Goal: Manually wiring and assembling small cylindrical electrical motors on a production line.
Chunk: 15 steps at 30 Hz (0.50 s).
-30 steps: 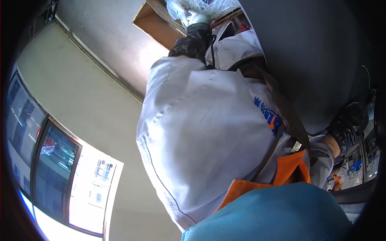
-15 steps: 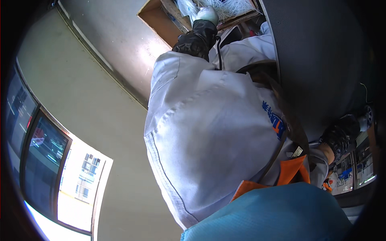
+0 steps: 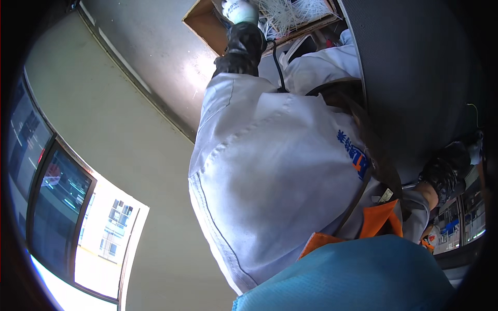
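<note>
Your left hand [image 3: 239, 11], in a pale glove, was at the far edge of your view, over the cardboard box [image 3: 204, 27]. The box's brown inner side lay to the left of that hand, and the thin white strands [image 3: 285, 18] lay in the box just to its right. Its fingertips ran to the edge of view, so I could not tell whether it gripped anything. Your right hand [image 3: 475, 150] was at the right rim, beyond a black sleeve cover [image 3: 447, 168], too dim and small for me to tell its state. A dark grey panel [image 3: 415, 67] stood between your two hands. Near you spread your white jacket [image 3: 264, 181], with its orange collar [image 3: 378, 217]; windows [image 3: 59, 202] stood at the left.
</note>
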Motion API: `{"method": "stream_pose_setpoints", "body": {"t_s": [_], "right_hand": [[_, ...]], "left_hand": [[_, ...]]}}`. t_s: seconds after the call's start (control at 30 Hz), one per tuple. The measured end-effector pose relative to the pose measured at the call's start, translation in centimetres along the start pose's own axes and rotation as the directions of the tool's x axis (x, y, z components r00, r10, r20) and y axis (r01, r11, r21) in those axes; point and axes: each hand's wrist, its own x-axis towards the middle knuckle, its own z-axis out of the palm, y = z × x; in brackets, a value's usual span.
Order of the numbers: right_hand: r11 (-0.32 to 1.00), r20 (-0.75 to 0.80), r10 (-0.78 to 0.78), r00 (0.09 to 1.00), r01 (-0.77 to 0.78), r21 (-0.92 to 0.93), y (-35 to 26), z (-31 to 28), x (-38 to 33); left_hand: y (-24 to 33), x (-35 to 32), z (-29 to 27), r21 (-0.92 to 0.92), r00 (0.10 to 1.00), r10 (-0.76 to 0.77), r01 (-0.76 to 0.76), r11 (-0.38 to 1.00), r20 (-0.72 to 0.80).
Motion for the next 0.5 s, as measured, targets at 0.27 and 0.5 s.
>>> {"method": "stream_pose_setpoints", "body": {"t_s": [0.27,0.5], "right_hand": [[0.998,0.009,-0.018,1.0,0.018,0.056,-2.5,1.1,0.2],[0.999,-0.007,-0.024,1.0,0.024,0.031,-1.5,0.1,0.3]], "left_hand": [[-12.9,4.0,9.8,-0.04,0.984,-0.164,0.167,0.985,0.072],[-0.5,-1.3,-4.2,-0.106,0.984,0.035,-0.054,0.993,-0.174]]}}
